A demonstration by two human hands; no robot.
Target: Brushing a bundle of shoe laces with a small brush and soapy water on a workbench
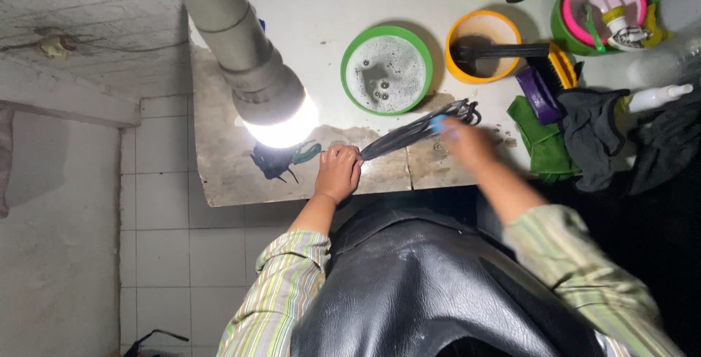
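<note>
My left hand (338, 171) is closed on one end of a bunch of dark laces (409, 134) that stretches across the wet work table (226, 174). At the other end of the laces my right hand (467, 141), blurred by motion, holds a small blue brush (438, 123) against them. A green bowl of soapy water (386, 71) stands just behind the laces. Both sleeves are striped, and a black apron covers my lap.
A bright lamp (281, 127) on a grey stem hangs over the table's left part, above a dark rag (274, 160). An orange bowl (483, 47) holding a black brush, a purple brush (539, 93), green and grey cloths (577, 138), and a green tub with bottles (606, 6) sit to the right.
</note>
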